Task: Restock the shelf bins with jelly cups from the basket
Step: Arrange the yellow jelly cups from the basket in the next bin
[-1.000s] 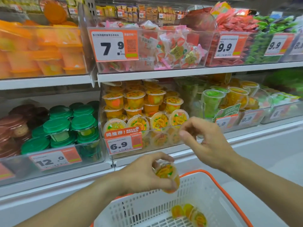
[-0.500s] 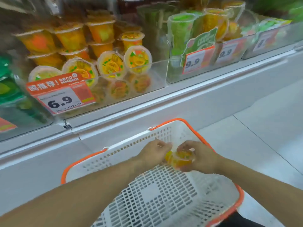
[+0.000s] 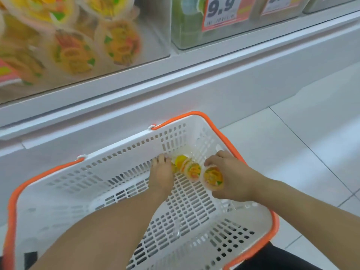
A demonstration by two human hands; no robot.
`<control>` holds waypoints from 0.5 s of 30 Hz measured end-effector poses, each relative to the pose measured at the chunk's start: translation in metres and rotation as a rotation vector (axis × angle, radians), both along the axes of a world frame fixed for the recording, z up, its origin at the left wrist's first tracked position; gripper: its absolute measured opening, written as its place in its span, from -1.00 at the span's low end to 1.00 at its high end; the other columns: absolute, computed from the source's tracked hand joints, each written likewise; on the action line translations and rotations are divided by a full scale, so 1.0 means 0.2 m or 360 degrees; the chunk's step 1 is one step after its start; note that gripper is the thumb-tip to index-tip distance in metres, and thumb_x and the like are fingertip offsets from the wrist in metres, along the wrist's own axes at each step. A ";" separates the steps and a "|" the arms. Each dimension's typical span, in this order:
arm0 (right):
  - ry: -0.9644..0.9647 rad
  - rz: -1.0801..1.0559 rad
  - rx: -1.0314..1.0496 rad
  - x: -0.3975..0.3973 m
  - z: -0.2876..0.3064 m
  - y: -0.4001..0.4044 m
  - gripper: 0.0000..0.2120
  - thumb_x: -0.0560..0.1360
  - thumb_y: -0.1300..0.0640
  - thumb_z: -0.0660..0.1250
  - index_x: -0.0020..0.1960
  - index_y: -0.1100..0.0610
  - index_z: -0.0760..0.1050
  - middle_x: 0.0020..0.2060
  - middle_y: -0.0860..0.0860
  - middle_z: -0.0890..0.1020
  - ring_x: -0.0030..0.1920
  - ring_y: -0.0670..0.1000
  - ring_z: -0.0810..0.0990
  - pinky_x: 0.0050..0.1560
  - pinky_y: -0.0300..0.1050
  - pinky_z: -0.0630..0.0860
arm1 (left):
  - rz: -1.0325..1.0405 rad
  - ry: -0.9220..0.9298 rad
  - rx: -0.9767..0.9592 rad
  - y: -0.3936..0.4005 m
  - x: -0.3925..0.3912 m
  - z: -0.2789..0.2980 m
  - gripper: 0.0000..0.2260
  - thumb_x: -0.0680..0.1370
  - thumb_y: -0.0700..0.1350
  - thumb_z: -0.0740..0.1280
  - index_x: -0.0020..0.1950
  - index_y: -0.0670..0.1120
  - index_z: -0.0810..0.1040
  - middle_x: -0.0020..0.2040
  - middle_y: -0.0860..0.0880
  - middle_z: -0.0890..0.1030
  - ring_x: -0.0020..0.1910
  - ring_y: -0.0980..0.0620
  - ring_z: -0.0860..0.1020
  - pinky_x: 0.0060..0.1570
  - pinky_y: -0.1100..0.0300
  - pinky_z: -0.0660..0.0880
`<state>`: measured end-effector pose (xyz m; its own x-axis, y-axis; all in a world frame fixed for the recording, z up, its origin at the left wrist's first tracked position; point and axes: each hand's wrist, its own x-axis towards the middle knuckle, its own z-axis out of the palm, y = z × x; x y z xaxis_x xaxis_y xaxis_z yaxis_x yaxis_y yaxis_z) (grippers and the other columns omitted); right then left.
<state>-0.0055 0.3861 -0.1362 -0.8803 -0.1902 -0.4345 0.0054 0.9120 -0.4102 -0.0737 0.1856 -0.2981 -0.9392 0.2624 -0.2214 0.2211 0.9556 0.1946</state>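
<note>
Three small clear plastic jelly cups with yellow-orange printed lids lie in the far corner of the white perforated plastic basket with orange rim [image 3: 124,158]. The right hand [image 3: 231,180] grasps the nearest cup [image 3: 213,177]. The left hand [image 3: 160,177] reaches beside the middle cup [image 3: 191,170]; whether it grips the yellow-topped cup [image 3: 180,160] cannot be told. Above, clear shelf bins [image 3: 153,45] hold blurred matching cups beside a 9.9 price tag [image 3: 222,12].

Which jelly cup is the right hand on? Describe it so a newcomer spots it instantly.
Find the white basket with the orange rim on the floor below the shelf. At its far right corner lie a few jelly cups; the right hand grips the jelly cup nearest the right wall. Its printed orange-and-green lid faces the camera; its neighbours lie loose, leftward toward the left hand.
</note>
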 end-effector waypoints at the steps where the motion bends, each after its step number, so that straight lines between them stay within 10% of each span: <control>1: -0.0001 -0.0005 0.0006 -0.01 0.00 0.00 -0.24 0.31 0.03 0.54 0.44 -0.02 0.33 0.16 -0.10 0.39 0.21 -0.03 0.46 0.20 -0.14 0.48 | -0.0019 -0.0005 0.0005 0.00 -0.01 0.00 -0.50 0.53 -0.20 0.41 0.44 -0.09 0.37 0.35 -0.09 0.34 0.33 -0.11 0.32 0.39 0.07 0.32; 7: -0.0034 0.0003 -0.0004 -0.08 0.10 -0.07 -0.15 0.28 -0.21 0.58 0.47 -0.03 0.33 0.27 -0.07 0.47 0.28 -0.01 0.45 0.28 -0.13 0.42 | 0.0139 -0.0873 0.0508 -0.16 -0.04 0.23 -0.81 0.54 0.01 0.42 -0.04 -0.10 0.57 -0.08 -0.06 0.58 -0.14 0.02 0.54 -0.10 0.10 0.55; 12: 0.0046 -0.0018 -0.0223 -0.16 0.34 -0.23 -0.31 0.26 -0.16 0.61 0.27 -0.12 0.36 0.16 -0.11 0.52 0.09 -0.08 0.52 0.12 -0.16 0.51 | 0.0120 -0.2026 0.1240 -0.33 -0.01 0.76 -0.75 0.66 0.02 0.25 0.19 -0.12 0.53 -0.07 -0.10 0.56 -0.20 0.00 0.51 -0.02 0.07 0.51; 15: 0.0358 -0.0133 -0.0594 -0.18 0.56 -0.31 -0.47 0.27 -0.26 0.57 0.08 -0.08 0.45 0.00 -0.13 0.58 -0.01 -0.12 0.57 0.08 -0.02 0.55 | 0.0328 -0.2194 0.1871 -0.38 0.01 1.09 -0.65 0.63 0.14 0.20 0.14 -0.13 0.52 -0.21 -0.09 0.48 -0.25 -0.09 0.46 -0.04 -0.03 0.54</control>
